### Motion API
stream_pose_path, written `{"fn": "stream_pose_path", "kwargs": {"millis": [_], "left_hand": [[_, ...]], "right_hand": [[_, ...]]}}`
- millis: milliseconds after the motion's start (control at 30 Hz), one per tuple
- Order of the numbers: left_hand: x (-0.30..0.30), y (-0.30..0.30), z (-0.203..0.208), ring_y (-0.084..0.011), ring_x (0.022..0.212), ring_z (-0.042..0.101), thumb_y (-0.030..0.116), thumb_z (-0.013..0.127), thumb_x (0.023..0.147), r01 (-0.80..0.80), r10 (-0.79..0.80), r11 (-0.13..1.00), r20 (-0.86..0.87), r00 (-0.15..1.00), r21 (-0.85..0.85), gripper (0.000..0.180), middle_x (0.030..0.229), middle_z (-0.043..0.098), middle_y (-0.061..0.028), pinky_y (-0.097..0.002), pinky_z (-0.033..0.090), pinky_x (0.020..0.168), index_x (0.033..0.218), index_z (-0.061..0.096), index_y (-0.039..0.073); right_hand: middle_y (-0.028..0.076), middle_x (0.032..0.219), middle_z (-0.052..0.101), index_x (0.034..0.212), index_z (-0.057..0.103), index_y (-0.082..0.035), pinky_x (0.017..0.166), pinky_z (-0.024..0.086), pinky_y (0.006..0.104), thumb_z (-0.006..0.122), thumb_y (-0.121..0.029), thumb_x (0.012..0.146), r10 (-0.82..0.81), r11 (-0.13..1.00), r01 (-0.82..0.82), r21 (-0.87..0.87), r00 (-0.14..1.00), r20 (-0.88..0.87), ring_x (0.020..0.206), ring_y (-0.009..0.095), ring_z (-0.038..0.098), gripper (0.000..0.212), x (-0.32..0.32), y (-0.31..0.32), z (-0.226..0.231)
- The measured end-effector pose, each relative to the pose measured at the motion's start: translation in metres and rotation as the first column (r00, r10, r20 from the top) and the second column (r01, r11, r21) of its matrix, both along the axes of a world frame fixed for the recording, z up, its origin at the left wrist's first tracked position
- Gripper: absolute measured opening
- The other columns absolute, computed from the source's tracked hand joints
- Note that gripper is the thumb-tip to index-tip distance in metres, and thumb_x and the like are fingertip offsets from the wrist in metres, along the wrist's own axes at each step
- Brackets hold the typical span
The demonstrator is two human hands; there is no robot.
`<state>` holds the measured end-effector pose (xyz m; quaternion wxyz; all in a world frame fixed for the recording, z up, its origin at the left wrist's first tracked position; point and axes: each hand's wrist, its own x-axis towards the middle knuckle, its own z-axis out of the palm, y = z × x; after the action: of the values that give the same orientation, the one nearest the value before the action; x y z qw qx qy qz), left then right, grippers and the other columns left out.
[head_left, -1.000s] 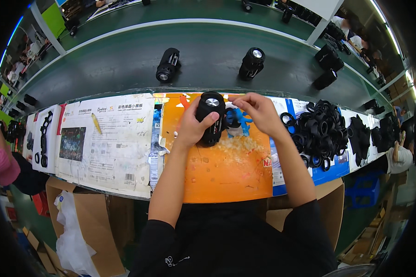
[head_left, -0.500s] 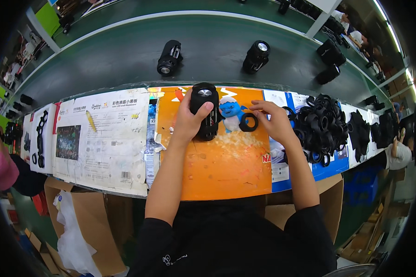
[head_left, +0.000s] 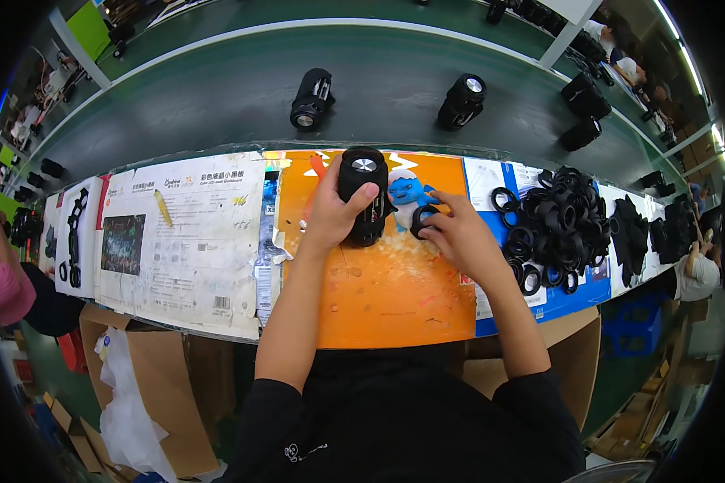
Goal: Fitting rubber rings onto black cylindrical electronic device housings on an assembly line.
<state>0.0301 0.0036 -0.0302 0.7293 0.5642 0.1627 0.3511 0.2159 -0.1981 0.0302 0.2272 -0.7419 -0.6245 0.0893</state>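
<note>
My left hand (head_left: 329,211) is wrapped around a black cylindrical speaker (head_left: 367,211), which stands upright with its round silver-centred end facing up. The thumb presses across its near side. Just to the right, my right hand (head_left: 464,235) pinches a black ring (head_left: 421,220) between thumb and fingers. That ring is apart from the speaker, over the orange board (head_left: 395,298) with its blue cartoon figure. A heap of similar black rings (head_left: 568,221) lies to the right of my right hand, with a few loose ones along its left edge.
Beyond the boards, a dark conveyor belt (head_left: 217,101) carries more black speakers (head_left: 312,98), (head_left: 462,101). A yellow marker-like object (head_left: 163,208) lies on the white board (head_left: 193,282) at left. Cardboard boxes (head_left: 165,394) stand below the bench. Other people sit at both sides.
My right hand has moved left with the ring, now gripped, toward the speaker. The left hand still holds the speaker. On the belt, the speakers have shifted rightward.
</note>
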Motion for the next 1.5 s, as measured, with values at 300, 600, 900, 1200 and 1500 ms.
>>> {"fn": "stream_pose_path", "kwargs": {"millis": [300,600,900,1200,1500], "left_hand": [[-0.003,-0.006,0.022,-0.0173,0.112,0.07,0.037,0.092,0.092,0.052,-0.049,0.998,-0.065,0.997,0.046,0.072,0.127,0.071,-0.0082,-0.0323,0.06,0.097,0.146,0.057,0.004],[-0.006,-0.017,0.029,-0.0203,0.112,0.07,0.038,0.099,0.082,0.125,-0.093,0.982,-0.214,0.972,0.139,0.085,0.127,0.07,-0.0114,-0.0331,0.059,0.098,0.149,0.058,0.003],[-0.006,-0.015,0.03,-0.0238,0.114,0.071,0.049,0.099,0.079,0.108,-0.068,0.981,-0.238,0.969,0.16,0.095,0.129,0.07,-0.0136,-0.0351,0.058,0.099,0.151,0.057,0.003],[-0.002,-0.013,0.021,-0.0224,0.112,0.07,0.051,0.095,0.083,0.109,-0.084,0.986,-0.187,0.979,0.125,0.087,0.125,0.07,-0.0113,-0.0347,0.058,0.099,0.146,0.059,0.004],[-0.001,-0.012,0.02,-0.0208,0.109,0.07,0.043,0.092,0.084,0.067,-0.051,0.99,-0.13,0.99,0.123,0.08,0.123,0.07,-0.0095,-0.034,0.058,0.096,0.145,0.058,0.005]], "right_hand": [[0.017,0.156,0.067,0.122,0.072,0.003,0.114,0.054,0.0367,0.069,-0.013,0.113,-0.04,0.996,0.081,0.022,0.69,-0.723,0.131,0.018,0.067,0.018,0.03,0.019,0.015],[0.017,0.15,0.072,0.119,0.075,0.003,0.111,0.057,0.0363,0.072,-0.009,0.109,0.251,0.926,-0.373,-0.061,0.727,-0.639,0.122,0.018,0.071,0.016,0.037,0.081,0.102],[0.016,0.145,0.075,0.111,0.079,0.001,0.111,0.058,0.0422,0.078,-0.005,0.099,0.436,0.882,-0.471,-0.026,0.835,-0.334,0.127,0.032,0.074,0.014,0.029,0.087,0.115],[0.013,0.149,0.073,0.121,0.08,-0.003,0.111,0.059,0.0481,0.082,-0.004,0.092,0.471,0.868,-0.494,-0.043,0.849,-0.24,0.132,0.039,0.071,0.029,0.021,0.089,0.121],[0.013,0.153,0.07,0.146,0.076,-0.015,0.114,0.057,0.0486,0.079,0.005,0.089,0.518,0.853,-0.519,0.051,0.831,-0.204,0.137,0.041,0.066,0.06,0.019,0.09,0.11]]}}
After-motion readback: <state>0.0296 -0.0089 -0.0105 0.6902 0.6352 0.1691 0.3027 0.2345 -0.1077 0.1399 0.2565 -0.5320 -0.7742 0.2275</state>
